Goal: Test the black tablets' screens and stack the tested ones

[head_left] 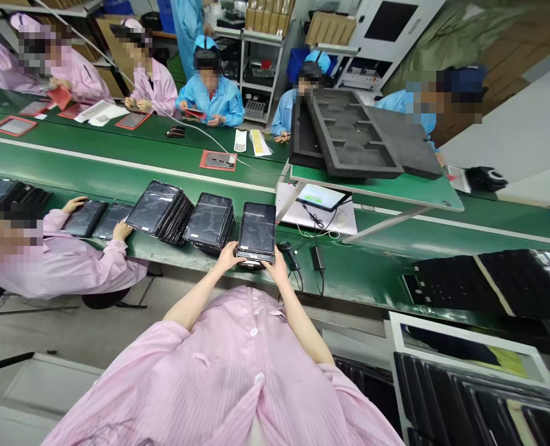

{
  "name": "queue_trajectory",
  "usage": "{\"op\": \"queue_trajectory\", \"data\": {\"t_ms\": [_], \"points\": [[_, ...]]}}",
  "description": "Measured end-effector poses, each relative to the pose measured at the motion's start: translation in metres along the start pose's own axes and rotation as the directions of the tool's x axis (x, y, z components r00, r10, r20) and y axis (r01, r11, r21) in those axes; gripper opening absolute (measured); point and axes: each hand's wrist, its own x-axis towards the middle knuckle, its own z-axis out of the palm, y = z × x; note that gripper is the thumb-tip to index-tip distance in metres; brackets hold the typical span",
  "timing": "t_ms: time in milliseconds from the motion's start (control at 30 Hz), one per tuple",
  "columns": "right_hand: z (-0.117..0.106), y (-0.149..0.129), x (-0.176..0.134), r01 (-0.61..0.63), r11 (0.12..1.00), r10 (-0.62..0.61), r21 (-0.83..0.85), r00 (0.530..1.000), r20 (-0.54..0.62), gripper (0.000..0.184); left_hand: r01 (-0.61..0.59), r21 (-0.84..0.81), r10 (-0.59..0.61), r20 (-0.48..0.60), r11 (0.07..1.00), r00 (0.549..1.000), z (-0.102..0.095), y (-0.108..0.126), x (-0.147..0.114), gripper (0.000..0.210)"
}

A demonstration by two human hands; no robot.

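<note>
A short stack of dark tablets (257,228) stands at the green bench's near edge, straight in front of me. My left hand (229,257) grips its near left corner, and my right hand (277,266) grips the near right corner. The fingers are partly hidden at the stack's sides. Just left is a taller tablet stack (210,218), and beyond that a larger, leaning tablet stack (157,210). Close to my right hand lies a black handheld scanner (290,254) with a cable.
A raised green shelf (396,186) holds black foam trays (356,133); beneath it sits a lit tablet (321,197). A power adapter (318,257) lies right. A co-worker's hand (122,230) is at left. Dark panels (470,282) lie far right. People work across the bench.
</note>
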Motion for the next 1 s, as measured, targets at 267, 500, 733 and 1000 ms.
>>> {"op": "queue_trajectory", "data": {"t_ms": [267, 500, 733, 1000], "points": [[0.006, 0.007, 0.001, -0.026, 0.999, 0.027, 0.039, 1.0, -0.011, 0.094, 0.033, 0.055, -0.038, 0.083, 0.998, 0.996, 0.011, -0.008, -0.01, 0.08], [0.006, 0.009, 0.001, -0.04, 0.999, 0.041, 0.024, 0.999, -0.004, 0.089, 0.054, 0.068, -0.06, 0.094, 0.996, 0.994, 0.014, -0.009, -0.01, 0.08], [0.014, 0.016, -0.006, -0.056, 0.998, 0.056, 0.02, 0.998, 0.003, 0.099, 0.083, 0.02, -0.084, 0.069, 0.996, 0.994, 0.021, -0.006, -0.023, 0.097], [0.016, 0.016, 0.001, -0.076, 0.995, 0.079, -0.063, 0.996, 0.038, 0.102, 0.122, 0.038, -0.125, 0.094, 0.992, 0.988, 0.015, 0.003, -0.019, 0.068]]}}
